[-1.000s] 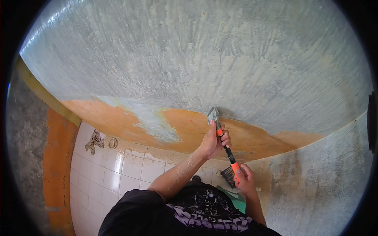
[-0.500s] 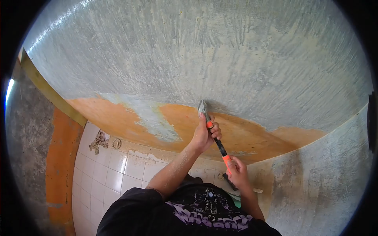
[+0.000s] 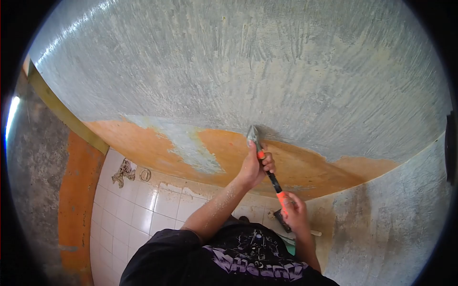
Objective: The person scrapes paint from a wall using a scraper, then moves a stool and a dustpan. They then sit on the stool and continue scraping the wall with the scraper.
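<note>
While most of the wall (image 3: 248, 71) is scraped bare and grey, an orange paint band (image 3: 229, 157) remains low down; your left hand (image 3: 255, 167) and right hand (image 3: 293, 212) both clamp the scraper (image 3: 265, 164), blade at the band's upper edge.

Bright, even daylight; heavy fisheye warping, black corners.

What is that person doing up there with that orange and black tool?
The person holds a scraper with both hands: the left hand near the metal blade, the right hand at the handle's end. The blade presses against the wall where grey scraped plaster meets a band of orange paint. White tiles lie below.
</note>
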Available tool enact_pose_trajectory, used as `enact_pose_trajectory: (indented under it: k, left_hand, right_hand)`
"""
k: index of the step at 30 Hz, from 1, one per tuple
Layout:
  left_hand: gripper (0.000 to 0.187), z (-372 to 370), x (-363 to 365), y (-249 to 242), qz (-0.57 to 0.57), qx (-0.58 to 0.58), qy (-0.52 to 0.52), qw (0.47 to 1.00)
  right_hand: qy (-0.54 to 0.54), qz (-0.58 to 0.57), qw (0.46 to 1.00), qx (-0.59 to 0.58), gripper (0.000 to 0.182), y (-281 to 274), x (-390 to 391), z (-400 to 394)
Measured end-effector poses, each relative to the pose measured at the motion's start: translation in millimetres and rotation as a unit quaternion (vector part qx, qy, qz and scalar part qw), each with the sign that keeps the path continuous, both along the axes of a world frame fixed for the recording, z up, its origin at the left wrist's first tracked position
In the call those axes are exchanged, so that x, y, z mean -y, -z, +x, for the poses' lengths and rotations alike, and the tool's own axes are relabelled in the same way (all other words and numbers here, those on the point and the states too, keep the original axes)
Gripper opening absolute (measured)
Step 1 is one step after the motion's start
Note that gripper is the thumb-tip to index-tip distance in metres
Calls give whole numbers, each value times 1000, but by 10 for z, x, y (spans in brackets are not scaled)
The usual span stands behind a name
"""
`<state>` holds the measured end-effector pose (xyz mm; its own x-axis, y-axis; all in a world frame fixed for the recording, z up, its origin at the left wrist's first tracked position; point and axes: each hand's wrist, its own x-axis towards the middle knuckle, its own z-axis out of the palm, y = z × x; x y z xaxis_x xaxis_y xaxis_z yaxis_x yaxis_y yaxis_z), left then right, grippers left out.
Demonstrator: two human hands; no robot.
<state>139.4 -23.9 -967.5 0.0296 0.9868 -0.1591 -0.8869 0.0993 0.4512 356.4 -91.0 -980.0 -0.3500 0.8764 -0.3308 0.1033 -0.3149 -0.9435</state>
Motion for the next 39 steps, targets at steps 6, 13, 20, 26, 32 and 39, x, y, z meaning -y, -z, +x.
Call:
enact_pose_trajectory:
  k: [6,13,20,26,32,39]
  left_hand:
    - [55,-153,-20,122,58,11,7,998]
    - [60,-93,-3,9,9,22,-21,1000]
    - [59,-44,-12,11,49,11,-14,999]
    - [59,-141,16,41,43,14,0,999]
    - [59,-23,-22,8,15,27,-11,999]
    - [58,-145,-7,113,65,21,-2,998]
  right_hand:
    - [-11,59,998,17,41,174,-39,-137]
    - [-14,17,1000,7,42,5,-110,-27]
    - [19,13,1000,-10,38,-49,-72,-60]
    - [-25,40,999,21,39,-59,-85,-107]
    - [15,26,1000,-2,40,-83,-105,-26]
    - [16,20,999,19,38,47,-66,-109]
